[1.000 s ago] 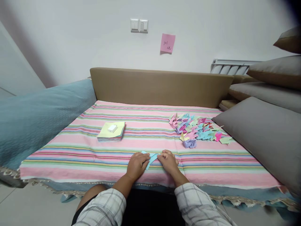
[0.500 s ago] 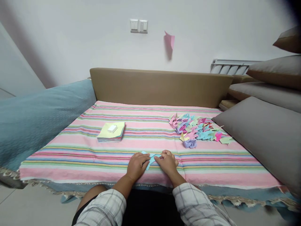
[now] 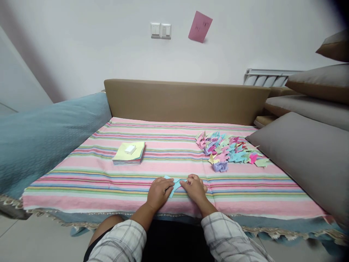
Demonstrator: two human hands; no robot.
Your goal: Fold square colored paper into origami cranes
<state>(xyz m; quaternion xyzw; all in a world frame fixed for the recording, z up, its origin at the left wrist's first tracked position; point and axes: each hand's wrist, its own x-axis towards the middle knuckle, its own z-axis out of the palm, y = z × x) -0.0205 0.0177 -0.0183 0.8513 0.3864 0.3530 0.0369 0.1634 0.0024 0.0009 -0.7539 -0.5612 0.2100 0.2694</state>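
A partly folded light-blue paper (image 3: 176, 185) lies on the striped cloth close to the front edge. My left hand (image 3: 160, 192) is closed on its left part, thumb and fingertips pressing it against the cloth. The right end is pinched between thumb and fingers of my right hand (image 3: 195, 188). Part of the paper is hidden under both hands. Beyond my right hand lies a pile of folded paper pieces (image 3: 225, 147) in many colours. To the left and farther back is a stack of paper sheets (image 3: 128, 154), a yellow one on top, with a small white object (image 3: 130, 149) on it.
The pink striped cloth (image 3: 169, 160) covers the seat up to a brown backrest (image 3: 185, 102). Grey cushions (image 3: 311, 156) are piled at the right, and a blue-covered armrest (image 3: 54, 127) borders the left. A pink note (image 3: 200, 26) is near white switches (image 3: 160, 30) on the wall.
The pink note on the wall has swung up and now shows its flat face with writing. My hands and the blue paper have hardly moved.
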